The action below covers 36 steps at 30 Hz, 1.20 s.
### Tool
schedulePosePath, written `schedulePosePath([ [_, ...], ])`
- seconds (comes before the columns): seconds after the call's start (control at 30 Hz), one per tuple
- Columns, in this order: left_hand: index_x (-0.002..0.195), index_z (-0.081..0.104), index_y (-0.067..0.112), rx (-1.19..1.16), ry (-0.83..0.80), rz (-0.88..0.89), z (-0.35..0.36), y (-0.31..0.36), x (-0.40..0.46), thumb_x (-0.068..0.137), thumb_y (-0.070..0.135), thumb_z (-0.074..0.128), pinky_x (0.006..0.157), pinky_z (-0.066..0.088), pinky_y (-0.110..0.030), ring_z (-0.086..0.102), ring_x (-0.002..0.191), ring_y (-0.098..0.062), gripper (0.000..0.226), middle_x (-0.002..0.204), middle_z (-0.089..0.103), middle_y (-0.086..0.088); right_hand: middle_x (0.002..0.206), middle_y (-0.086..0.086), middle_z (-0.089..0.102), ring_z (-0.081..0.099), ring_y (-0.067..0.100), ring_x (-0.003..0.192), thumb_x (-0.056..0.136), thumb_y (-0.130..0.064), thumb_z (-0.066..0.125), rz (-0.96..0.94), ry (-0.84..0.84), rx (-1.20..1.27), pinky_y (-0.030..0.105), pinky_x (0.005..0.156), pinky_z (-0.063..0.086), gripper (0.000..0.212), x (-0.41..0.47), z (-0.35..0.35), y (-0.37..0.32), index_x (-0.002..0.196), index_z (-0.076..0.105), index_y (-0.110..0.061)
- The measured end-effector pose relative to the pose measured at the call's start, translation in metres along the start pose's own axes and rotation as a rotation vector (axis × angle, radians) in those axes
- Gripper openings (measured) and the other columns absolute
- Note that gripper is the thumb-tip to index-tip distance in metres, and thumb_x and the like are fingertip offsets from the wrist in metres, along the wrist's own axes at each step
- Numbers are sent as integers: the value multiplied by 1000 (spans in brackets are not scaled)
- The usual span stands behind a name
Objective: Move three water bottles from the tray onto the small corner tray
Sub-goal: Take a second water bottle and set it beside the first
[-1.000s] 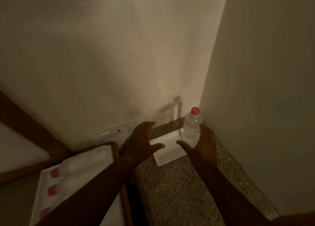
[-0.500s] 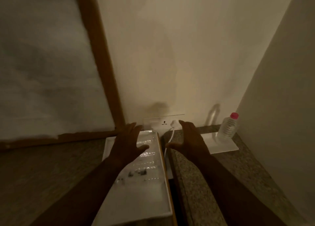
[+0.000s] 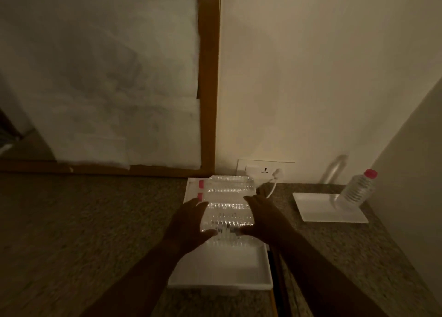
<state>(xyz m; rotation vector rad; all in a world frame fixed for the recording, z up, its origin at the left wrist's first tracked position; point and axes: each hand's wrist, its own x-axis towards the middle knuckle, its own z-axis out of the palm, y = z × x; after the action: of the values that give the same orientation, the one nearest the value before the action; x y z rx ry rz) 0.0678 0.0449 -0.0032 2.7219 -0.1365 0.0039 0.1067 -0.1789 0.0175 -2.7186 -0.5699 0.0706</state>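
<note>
Large tray point(image 3: 222, 278): white, lying under both your hands.
Corner tray point(image 3: 318, 211): well right of your fingers, with one upright bottle point(image 3: 357, 191) on it.
Lying bottles point(image 3: 228, 186): pink-capped, just past your fingertips.
Left hand point(image 3: 189, 223): fingers spread over a lying bottle.
Right hand point(image 3: 264, 217): fingers apart; I cannot tell whether they grip.
</note>
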Motion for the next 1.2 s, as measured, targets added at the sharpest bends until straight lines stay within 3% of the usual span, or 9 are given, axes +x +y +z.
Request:
schedulePosePath([
  [0.17, 149, 27, 21, 64, -165, 16, 37, 2, -5, 85, 46, 65, 117, 26, -38, 25, 145, -24, 78, 158, 28, -6, 137, 6, 49, 45, 26, 125, 70, -45, 80, -8, -186, -176, 48, 103, 42, 81, -9, 33, -2, 135, 40, -19],
  [0.33, 143, 35, 22, 15, -138, -6, 50, 4, 4, 82, 39, 70, 105, 41, -33, 41, 132, -22, 72, 148, 38, -5, 130, 8, 53, 50, 28, 119, 72, -34, 81, -33, -206, -322, 49, 99, 45, 68, -1, 47, -3, 128, 46, -16],
  [0.53, 142, 35, 23, -29, -234, -66, 53, -5, 15, 79, 38, 74, 105, 41, -37, 41, 132, -23, 76, 144, 44, -4, 121, 10, 58, 55, 28, 111, 70, -29, 83, -32, -279, -430, 48, 94, 49, 62, 13, 50, -4, 121, 53, -11],
  [0.7, 136, 42, 22, 7, -222, -2, 43, -4, 20, 77, 38, 76, 102, 44, -35, 46, 126, -22, 70, 138, 49, -4, 115, 9, 61, 60, 27, 103, 72, -26, 81, -56, -271, -453, 46, 89, 51, 52, 15, 44, -6, 115, 55, -11],
  [1.03, 135, 47, 22, 220, 14, 387, -39, 28, 75, 77, 46, 73, 103, 44, -40, 49, 125, -26, 69, 137, 54, -6, 117, 6, 58, 58, 25, 104, 80, -39, 70, -36, 53, -300, 42, 85, 51, 49, 20, -20, 8, 117, 50, -14],
  [1.1, 135, 47, 22, 105, 104, 387, -53, 51, 95, 70, 47, 80, 100, 47, -41, 51, 121, -27, 78, 137, 51, -5, 117, 6, 57, 57, 25, 102, 80, -40, 69, 3, 164, -281, 40, 81, 52, 49, 24, -45, 19, 117, 49, -14],
  [1.2, 145, 33, 21, -359, 158, 152, -61, 80, 114, 57, 47, 89, 94, 50, -38, 50, 115, -20, 108, 136, 43, 2, 113, 6, 57, 57, 25, 99, 79, -39, 74, 54, 309, -220, 35, 74, 49, 51, 24, -65, 34, 116, 52, -12],
])
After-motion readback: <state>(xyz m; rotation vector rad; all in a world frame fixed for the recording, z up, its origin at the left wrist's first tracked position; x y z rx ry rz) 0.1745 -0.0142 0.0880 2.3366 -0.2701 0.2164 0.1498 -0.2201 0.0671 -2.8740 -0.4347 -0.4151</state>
